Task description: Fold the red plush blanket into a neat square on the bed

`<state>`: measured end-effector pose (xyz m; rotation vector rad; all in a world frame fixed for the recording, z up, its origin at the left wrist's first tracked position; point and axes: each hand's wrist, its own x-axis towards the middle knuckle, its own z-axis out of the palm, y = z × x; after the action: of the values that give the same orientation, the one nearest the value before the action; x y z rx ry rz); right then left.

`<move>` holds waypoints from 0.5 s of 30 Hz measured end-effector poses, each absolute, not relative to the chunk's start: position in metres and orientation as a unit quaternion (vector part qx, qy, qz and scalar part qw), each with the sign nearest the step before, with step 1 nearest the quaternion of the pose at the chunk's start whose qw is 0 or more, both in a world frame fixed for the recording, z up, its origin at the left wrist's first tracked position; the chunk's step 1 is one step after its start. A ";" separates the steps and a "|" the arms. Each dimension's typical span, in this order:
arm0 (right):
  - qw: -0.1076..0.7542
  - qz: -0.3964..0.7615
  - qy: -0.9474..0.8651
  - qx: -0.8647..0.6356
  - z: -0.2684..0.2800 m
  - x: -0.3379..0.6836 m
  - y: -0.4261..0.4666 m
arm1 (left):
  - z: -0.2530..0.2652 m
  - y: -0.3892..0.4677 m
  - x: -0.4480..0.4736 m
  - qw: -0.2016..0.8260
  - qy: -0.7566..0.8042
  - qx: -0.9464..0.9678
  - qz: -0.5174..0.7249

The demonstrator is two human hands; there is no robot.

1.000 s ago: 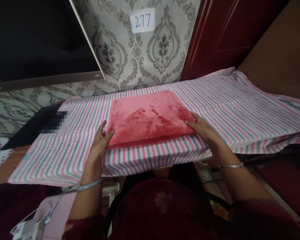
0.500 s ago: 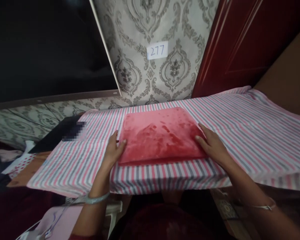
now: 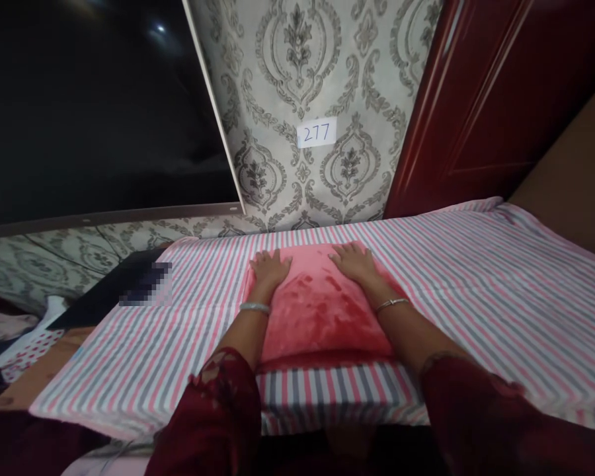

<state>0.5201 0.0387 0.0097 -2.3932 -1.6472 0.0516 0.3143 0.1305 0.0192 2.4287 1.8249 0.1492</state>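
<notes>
A person in dark red sleeves leans over a cloth-covered surface (image 3: 480,284), both palms laid face down on a rectangular piece of pink plush (image 3: 322,317) (a folded cloth or a cushion, the view does not settle which). The left hand (image 3: 270,270) rests on its far left part, the right hand (image 3: 353,262) on its far right part, with a stretch of bare pile between them. The grip of each is spread, fingers apart and clamped on nothing; contact is by palm and finger pads alone. The plush lies flat on pink, grey and white stripes, its near side close to the front edge, below a wall card (image 3: 317,132) marked 277 and just right of a large dark screen (image 3: 104,112). Darker patches mottle the middle, where the nap seems to lie another way, and a deep red band runs along the near side. The step in hand looks like smoothing or pressing the top level. The next move, by that reading, calls for flat, even pressure drawn from the far part toward the near side, both hands keeping pace, with care that the plush does not slide or ruck the striped covering beneath
</notes>
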 end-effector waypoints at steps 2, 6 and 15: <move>0.126 0.018 -0.566 -0.814 -0.005 0.522 0.036 | 0.005 0.131 0.308 0.042 0.599 0.798 0.053; 0.143 0.016 -0.571 -0.808 -0.015 0.527 0.035 | 0.000 0.133 0.305 0.031 0.601 0.796 0.059; 0.156 0.012 -0.574 -0.804 -0.012 0.527 0.036 | 0.004 0.134 0.307 0.033 0.601 0.797 0.051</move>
<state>0.5269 0.0356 -0.0123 -2.3021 -1.6441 0.0353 0.3066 0.1342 0.0038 2.4535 1.8481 0.1566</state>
